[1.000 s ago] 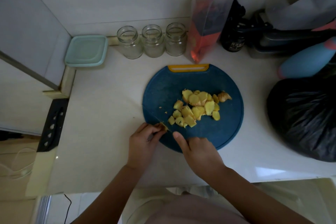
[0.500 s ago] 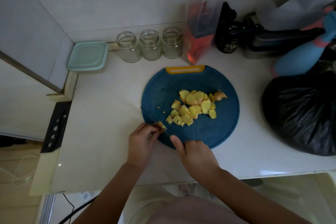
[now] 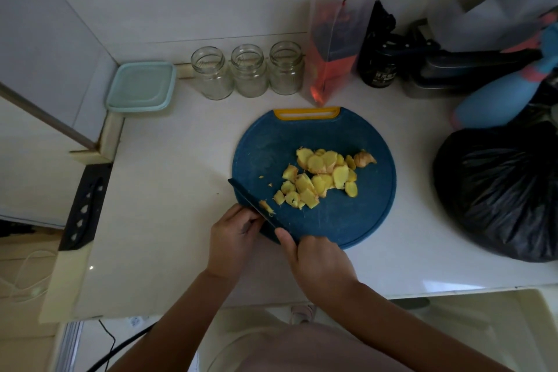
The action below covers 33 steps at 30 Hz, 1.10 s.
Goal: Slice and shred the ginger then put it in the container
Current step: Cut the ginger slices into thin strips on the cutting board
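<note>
Head view: a round blue cutting board (image 3: 271, 145) lies on the white worktop (image 3: 169, 190). The sliced ginger (image 3: 320, 175) is heaped from the board's centre toward 3 o'clock. A small ginger piece (image 3: 267, 207) lies against the dark knife (image 3: 246, 195), which crosses the board's 8 o'clock edge. The right hand (image 3: 320, 263) has its fingers wrapped round the handle. The left hand (image 3: 232, 238) has its fingers curled beside the blade; whether they pinch anything cannot be told. A lidded teal container (image 3: 140, 86) sits at the worktop's 10 o'clock corner.
</note>
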### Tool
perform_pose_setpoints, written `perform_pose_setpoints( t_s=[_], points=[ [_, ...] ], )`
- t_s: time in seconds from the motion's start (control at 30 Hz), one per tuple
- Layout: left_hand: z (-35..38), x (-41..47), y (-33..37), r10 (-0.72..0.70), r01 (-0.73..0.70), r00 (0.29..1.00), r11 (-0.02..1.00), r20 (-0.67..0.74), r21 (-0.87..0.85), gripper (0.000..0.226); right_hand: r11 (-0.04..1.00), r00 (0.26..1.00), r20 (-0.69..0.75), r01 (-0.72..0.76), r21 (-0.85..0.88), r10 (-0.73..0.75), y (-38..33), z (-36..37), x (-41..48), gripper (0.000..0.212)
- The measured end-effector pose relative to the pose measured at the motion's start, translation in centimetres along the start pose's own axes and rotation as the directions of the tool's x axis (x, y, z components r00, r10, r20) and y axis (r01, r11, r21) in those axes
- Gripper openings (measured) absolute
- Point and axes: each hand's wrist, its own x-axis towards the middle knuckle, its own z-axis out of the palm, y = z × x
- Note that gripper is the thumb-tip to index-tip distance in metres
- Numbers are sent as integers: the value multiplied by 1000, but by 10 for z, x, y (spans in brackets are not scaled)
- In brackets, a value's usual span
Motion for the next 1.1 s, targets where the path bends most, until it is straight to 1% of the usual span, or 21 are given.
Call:
perform_pose_setpoints(
  t_s=[0.07, 0.13, 0.23, 0.3, 0.4, 0.47, 0.53, 0.67, 0.83, 0.9, 0.93, 1.03, 1.07, 1.1],
  points=[
    [0, -2, 0, 0, 0, 1000, 1000, -17, -3, 22, 1000, 1000, 21, -10, 0, 10, 0, 0, 1, 61],
    [1, -3, 0, -3, 2, 1000, 1000, -23, -9, 22, 1000, 999, 35, -11, 3, 11, -1, -1, 1, 61],
    [4, -3, -2, 1, -1, 1000, 1000, -9, -4, 7, 999, 999, 32, -11, -37, 12, -5, -4, 2, 60],
    [4, -3, -4, 0, 0, 1000, 1000, -3, 4, 5, 999, 999, 37, -24, -21, 25, -8, -5, 5, 59],
    [3, -2, -4, -16, 16, 1000, 1000, -9, -8, 20, 1000, 996, 87, -18, 4, 17, -7, -7, 11, 58],
    [3, -2, -3, -30, 30, 999, 1000, -18, -5, 26, 1000, 992, 126, -12, 12, 11, -7, -8, 13, 58],
    [3, -2, -1, -42, 42, 999, 999, -17, 4, 28, 1000, 991, 133, -4, -9, 6, -7, -9, 14, 61],
    [2, -2, 1, -54, 54, 999, 999, -3, 8, 27, 1000, 989, 149, -23, 2, 23, -9, -7, 20, 63],
    [1, -3, 0, -68, 68, 998, 997, 8, 29, 27, 1000, 993, 114, -23, -3, 24, -11, 2, 39, 62],
    [1, -3, 0, -58, 58, 998, 997, 13, 43, 28, 999, 993, 118, 5, -41, 0, -14, 7, 43, 65],
    [0, -4, 0, -53, 53, 998, 998, 19, 42, 28, 999, 994, 113, 16, -34, -12, -14, 6, 43, 64],
    [1, -6, -2, -42, 40, 998, 998, 47, 42, 26, 999, 996, 84, -13, 37, 10, -8, 0, 43, 62],
    [1, -6, -2, -45, 43, 998, 998, 45, 46, 22, 997, 999, 39, 23, 74, -26, -5, -2, 41, 58],
    [2, -6, -3, -49, 47, 998, 998, 39, 49, 17, 994, 998, 40, 37, 101, -41, -3, -3, 42, 44]
  ],
)
